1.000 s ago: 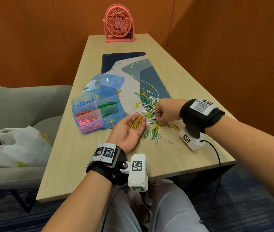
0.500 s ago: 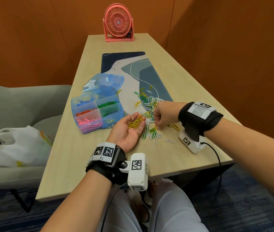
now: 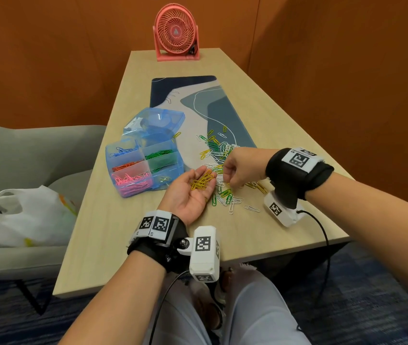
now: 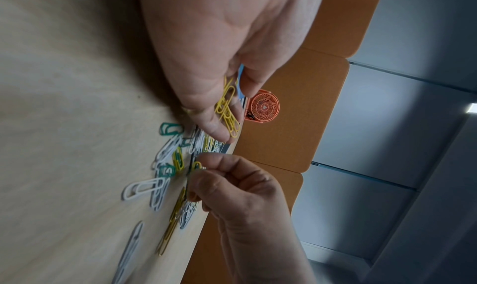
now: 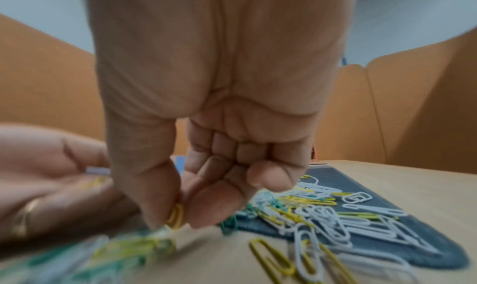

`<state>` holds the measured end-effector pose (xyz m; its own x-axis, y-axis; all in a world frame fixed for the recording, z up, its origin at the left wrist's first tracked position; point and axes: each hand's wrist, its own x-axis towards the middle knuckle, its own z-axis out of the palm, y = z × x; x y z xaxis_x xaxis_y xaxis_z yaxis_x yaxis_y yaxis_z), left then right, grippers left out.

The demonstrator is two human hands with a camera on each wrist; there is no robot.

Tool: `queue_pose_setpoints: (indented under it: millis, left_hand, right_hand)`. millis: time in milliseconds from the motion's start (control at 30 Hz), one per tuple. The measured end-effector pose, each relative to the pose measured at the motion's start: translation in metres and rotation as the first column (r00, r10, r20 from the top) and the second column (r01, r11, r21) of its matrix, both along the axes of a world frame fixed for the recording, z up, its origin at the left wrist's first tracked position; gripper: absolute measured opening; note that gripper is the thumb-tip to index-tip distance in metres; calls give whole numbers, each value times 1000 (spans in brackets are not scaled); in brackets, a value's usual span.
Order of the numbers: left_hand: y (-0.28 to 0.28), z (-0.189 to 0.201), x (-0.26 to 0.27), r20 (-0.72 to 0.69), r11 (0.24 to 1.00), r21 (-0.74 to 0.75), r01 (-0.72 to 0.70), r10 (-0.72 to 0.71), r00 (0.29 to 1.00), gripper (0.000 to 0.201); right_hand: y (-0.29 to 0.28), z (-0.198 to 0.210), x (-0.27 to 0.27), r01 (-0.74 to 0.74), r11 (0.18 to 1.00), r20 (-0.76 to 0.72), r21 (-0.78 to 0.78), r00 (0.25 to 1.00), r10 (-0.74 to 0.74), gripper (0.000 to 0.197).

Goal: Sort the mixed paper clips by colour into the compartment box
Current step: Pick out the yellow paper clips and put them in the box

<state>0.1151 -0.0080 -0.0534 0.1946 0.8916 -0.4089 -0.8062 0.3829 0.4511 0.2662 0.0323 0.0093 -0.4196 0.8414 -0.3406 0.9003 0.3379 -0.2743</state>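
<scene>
While orange walls enclose the wooden table, left hand cups yellow clips, right hand apparently pinches one.

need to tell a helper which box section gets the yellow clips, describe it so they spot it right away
Find the blue compartment box left of the desk mat. The yellow section is its near right corner, beside the pink clips; it is nearly empty, unlike its fuller neighbours.

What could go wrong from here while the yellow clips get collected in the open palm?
1. The yellow clips lie loose on the flat left hand; tilting it could spill them back into the mixed pile.
2. The right hand pinches one yellow clip right above tangled clips; a green or white one might snag along.
</scene>
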Motion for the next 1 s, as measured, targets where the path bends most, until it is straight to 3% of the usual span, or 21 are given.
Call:
queue_pose_setpoints:
  millis: [133, 200, 400, 633, 1000]
  left_hand:
    - [0, 0, 0, 1, 1000, 3, 3, -3, 1000, 31]
    - [0, 0, 0, 7, 1000, 2, 2, -2, 1000, 31]
    - [1, -1, 0, 19, 1000, -1, 3, -3, 1000, 32]
    - [1, -1, -1, 15, 1000, -6, 5, -5, 1000, 32]
    - [0, 1, 0, 17, 1000, -9, -4, 4, 1000, 32]
  right_hand:
    - [-1, -6, -5, -39, 999, 78, 11, 996, 38, 6]
    - [-1, -7, -4, -43, 999, 96, 33, 995, 40, 12]
    - [-1, -9, 4, -34, 999, 90, 23, 995, 32, 8]
    - [-2, -4, -1, -42, 999, -33, -9, 999, 41, 8]
    - [-6, -6, -4, -108, 994, 66, -14, 992, 109, 6]
